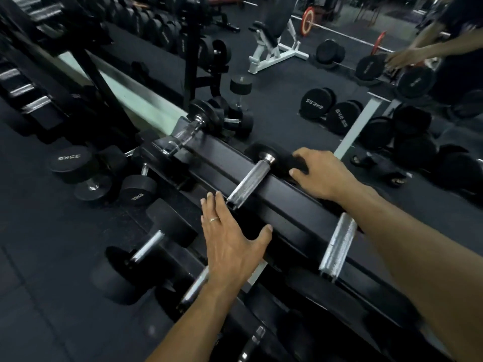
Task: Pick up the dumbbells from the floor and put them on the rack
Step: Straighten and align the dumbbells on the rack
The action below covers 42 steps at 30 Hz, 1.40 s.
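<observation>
Knurled steel handle of the dumbbell lies across the rack rail. Our right hand grasps its far head beyond the rail; our left hand presses flat, fingers straight, on the near side of the rail. We should seat both heads squarely before letting go.

1. A dumbbell lies across the black rack, its knurled handle bare.
2. The right hand curls over its far head.
3. The left hand (ring on one finger) rests flat at the near end.
</observation>
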{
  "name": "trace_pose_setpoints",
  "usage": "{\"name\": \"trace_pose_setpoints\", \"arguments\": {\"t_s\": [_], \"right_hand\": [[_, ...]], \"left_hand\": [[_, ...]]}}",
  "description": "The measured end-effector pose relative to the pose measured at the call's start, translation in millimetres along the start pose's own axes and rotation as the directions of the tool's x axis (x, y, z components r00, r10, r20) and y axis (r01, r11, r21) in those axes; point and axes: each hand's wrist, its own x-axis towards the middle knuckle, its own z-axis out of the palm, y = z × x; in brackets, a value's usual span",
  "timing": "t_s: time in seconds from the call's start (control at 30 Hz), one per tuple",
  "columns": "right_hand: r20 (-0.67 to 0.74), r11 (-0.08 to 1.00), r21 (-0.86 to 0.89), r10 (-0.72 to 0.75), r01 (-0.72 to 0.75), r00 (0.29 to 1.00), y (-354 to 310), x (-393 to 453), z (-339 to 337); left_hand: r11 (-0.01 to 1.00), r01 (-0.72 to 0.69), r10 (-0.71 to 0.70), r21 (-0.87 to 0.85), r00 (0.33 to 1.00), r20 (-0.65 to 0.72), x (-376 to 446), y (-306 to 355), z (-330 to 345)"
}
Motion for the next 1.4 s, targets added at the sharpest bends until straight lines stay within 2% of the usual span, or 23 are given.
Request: {"name": "trace_pose_setpoints", "arguments": {"t_s": [0.13, 0.23, 0.37, 0.5, 0.6, 0.73, 1.0, 1.13, 1.4], "right_hand": [[-0.065, 1.000, -0.025, -0.012, 0.011, 0.998, 23, -31, -24], [-0.059, 0.999, 0.018, 0.035, -0.034, 0.998, 49, -57, -29], [0.039, 0.986, 0.125, 0.103, -0.107, 0.994, 78, -81, -25], [0.059, 0.979, 0.154, 0.127, -0.134, 0.990, 91, -82, -20], [0.075, 0.969, 0.187, 0.150, -0.161, 0.986, 99, -85, -19], [0.057, 0.963, 0.231, 0.132, -0.142, 0.990, 109, -90, -19], [0.023, 0.945, 0.289, 0.153, -0.153, 0.988, 119, -102, -14], [-0.005, 0.963, 0.222, 0.156, -0.151, 0.988, 113, -101, -13], [0.009, 0.961, 0.208, 0.185, -0.183, 0.983, 109, -102, -12]], "left_hand": [[0.997, -0.071, 0.072, 0.012, 0.997, -0.035, -31, 18, 19], [0.995, -0.101, 0.101, -0.004, 0.994, 0.042, -65, 31, 37], [0.997, -0.008, 0.018, -0.072, 0.991, 0.130, -108, 41, 60], [0.988, 0.110, -0.088, -0.108, 0.978, 0.189, -137, 46, 77], [0.978, 0.144, -0.122, -0.152, 0.982, 0.146, -142, 50, 87], [0.989, 0.068, -0.058, -0.130, 0.995, 0.081, -144, 51, 96], [0.993, -0.031, 0.046, -0.118, 0.991, 0.126, -137, 42, 89], [0.990, -0.027, 0.049, -0.140, 0.987, 0.153, -132, 38, 86], [0.992, -0.005, 0.024, -0.123, 0.988, 0.152, -133, 35, 86]]}}
